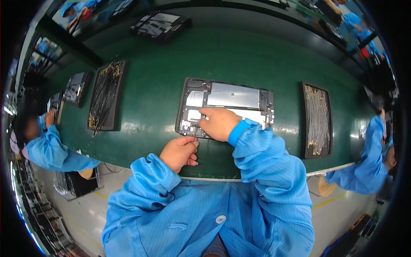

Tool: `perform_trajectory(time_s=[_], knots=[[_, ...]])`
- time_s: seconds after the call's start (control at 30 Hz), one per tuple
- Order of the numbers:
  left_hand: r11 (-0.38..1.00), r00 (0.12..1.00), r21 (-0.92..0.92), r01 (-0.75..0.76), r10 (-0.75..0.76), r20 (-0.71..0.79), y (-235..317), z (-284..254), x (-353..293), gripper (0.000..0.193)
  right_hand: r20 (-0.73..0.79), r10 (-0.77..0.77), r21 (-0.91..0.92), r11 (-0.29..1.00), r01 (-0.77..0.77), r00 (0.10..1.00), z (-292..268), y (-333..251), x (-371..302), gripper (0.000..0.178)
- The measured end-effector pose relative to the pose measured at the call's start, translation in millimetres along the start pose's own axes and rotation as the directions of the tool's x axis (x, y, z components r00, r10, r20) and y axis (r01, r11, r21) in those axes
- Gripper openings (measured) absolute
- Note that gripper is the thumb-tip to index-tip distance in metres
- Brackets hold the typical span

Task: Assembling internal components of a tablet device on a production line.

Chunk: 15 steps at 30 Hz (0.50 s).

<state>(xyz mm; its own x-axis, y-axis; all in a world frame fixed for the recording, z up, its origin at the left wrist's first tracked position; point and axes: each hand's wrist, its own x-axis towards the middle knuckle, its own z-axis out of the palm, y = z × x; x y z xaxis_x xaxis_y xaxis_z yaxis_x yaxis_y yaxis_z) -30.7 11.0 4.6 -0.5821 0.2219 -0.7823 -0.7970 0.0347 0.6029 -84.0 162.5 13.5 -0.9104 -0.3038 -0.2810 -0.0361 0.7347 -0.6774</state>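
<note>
Nearest, my blue striped smock (209,205). My left hand (179,153): thumb and forefinger pinched on a thin dark cable (196,132), at the tablet's near edge. My right hand (219,123), blue band (238,131) at the wrist: fingers bent down onto the tablet's lower left; grip hidden, cannot tell. One opened tablet (234,95), flat before me on the green tabletop (257,60). Left, black cables (104,92) in a tray; right, grey cables (317,118), likewise. Farthest, another opened device (161,25).
</note>
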Motion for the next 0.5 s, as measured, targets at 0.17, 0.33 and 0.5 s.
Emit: perform_trajectory(time_s=[0.17, 0.33, 0.5], knots=[[0.998, 0.999, 0.047, -0.031, 0.032, -0.018, -0.9, 3.2, -1.1, 0.023, 0.057, 0.064, 0.185, 0.98, -0.073, 0.996, -9.1, 4.2, -8.4, 0.031], [0.999, 0.998, -0.041, -0.013, 0.011, -0.063, 6.4, 3.8, -7.1, 0.04, -0.248, 0.396, 0.728, 0.678, -0.099, 0.884, -55.0, 65.2, -52.2, 0.024], [0.998, 0.999, -0.059, -0.007, 0.004, -0.037, 6.7, 1.9, -3.6, 0.042, -0.792, 0.425, 0.101, 0.8, -0.591, 0.44, -99.5, 178.1, -179.3, 0.039]])
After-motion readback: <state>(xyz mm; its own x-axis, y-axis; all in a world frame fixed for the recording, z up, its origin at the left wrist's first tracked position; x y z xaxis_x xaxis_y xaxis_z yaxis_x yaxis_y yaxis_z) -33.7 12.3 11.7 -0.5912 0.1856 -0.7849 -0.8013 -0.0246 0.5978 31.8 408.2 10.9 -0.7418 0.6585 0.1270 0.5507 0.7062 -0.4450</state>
